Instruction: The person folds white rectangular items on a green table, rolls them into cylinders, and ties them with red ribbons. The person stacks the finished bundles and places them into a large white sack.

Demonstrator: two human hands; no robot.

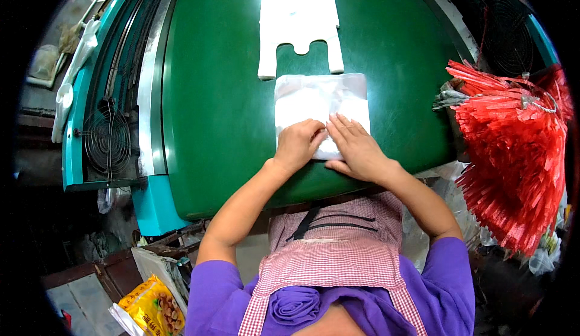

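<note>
You have two hands [296,144] [361,153], one clear plastic packet [302,101], one row of white bags [299,19], two wire guards [107,145] [506,34], one yellow package [151,306].

Left hand [298,141] curled, right hand [356,148] flattened, both on clear plastic [305,97], green surface [214,118]

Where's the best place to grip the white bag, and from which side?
Probably by the left strap of the white bag, coming from the near left: both straps jut toward the person, and this one ends just left of the clear film, leaving its outer side open.
</note>
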